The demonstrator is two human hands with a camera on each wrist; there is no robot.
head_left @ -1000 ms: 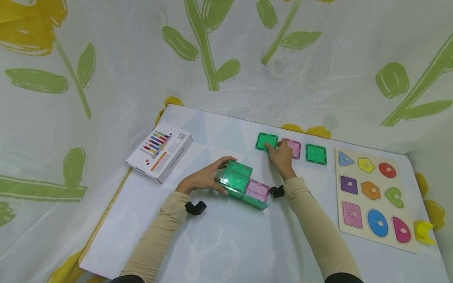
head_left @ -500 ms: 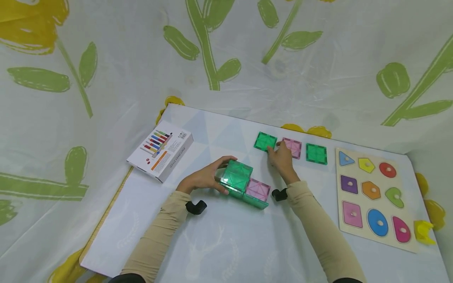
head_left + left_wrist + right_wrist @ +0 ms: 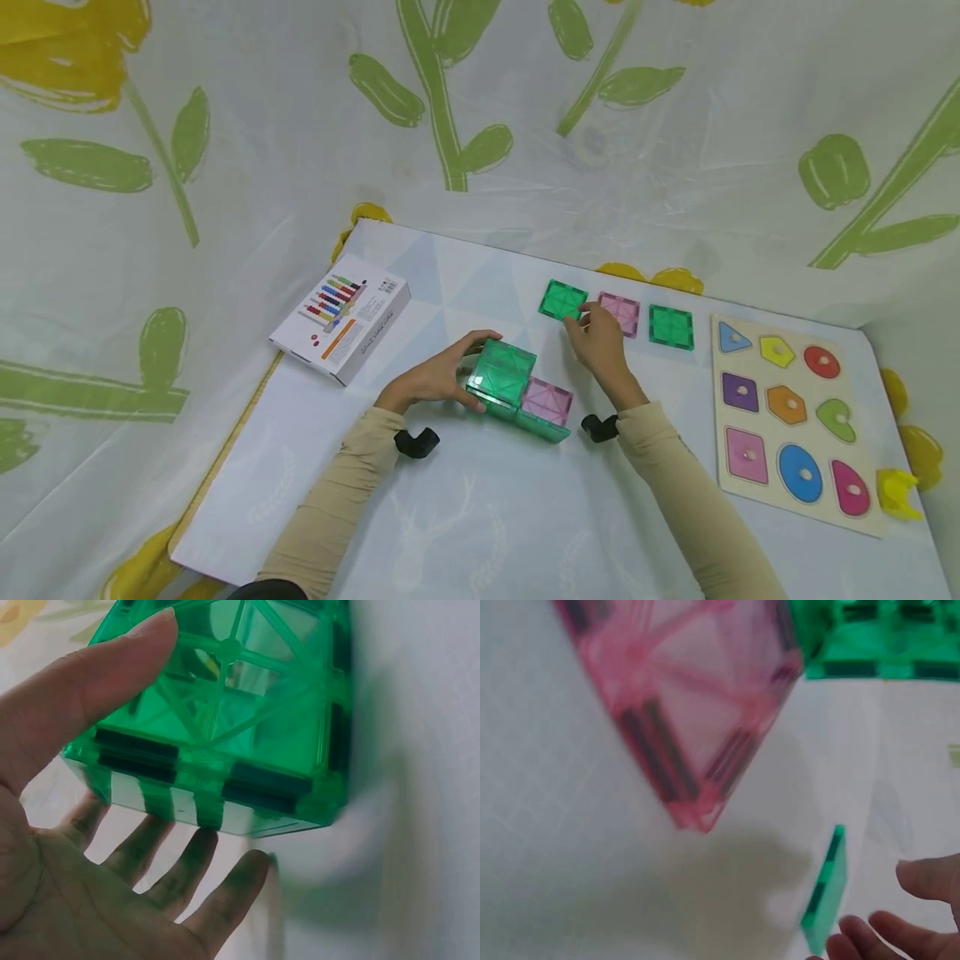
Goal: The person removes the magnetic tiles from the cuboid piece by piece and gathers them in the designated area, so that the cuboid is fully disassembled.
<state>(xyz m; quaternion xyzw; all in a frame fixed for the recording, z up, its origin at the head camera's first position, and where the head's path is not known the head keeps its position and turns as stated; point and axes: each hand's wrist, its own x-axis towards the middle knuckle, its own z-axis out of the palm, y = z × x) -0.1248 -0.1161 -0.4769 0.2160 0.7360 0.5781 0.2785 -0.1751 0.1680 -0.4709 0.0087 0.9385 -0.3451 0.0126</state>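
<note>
A box-like build of green translucent magnetic tiles [image 3: 501, 372], with a lower pink part [image 3: 547, 402] at its right, stands mid-table. My left hand [image 3: 431, 379] grips its left end, thumb on the near face in the left wrist view, the other fingers round the far side. My right hand [image 3: 600, 340] is beside a flat green magnetic tile [image 3: 562, 300], its fingers loosely bent. In the right wrist view that hand [image 3: 907, 930] holds nothing, and a gap shows between thumb and fingers. Right of that tile lie a pink magnetic tile [image 3: 620, 314] and another green tile [image 3: 671, 327].
A white box [image 3: 341, 318] with a printed bead-toy picture lies at the left. On the right is a wooden shape puzzle board [image 3: 795, 421] with knobbed pieces, and a yellow object [image 3: 898, 492] by its lower corner. A flower-print sheet [image 3: 285, 125] stands behind the table.
My right hand has drawn back slightly from the left green tile, which has shifted a little left. My left hand keeps its grip on the build.
</note>
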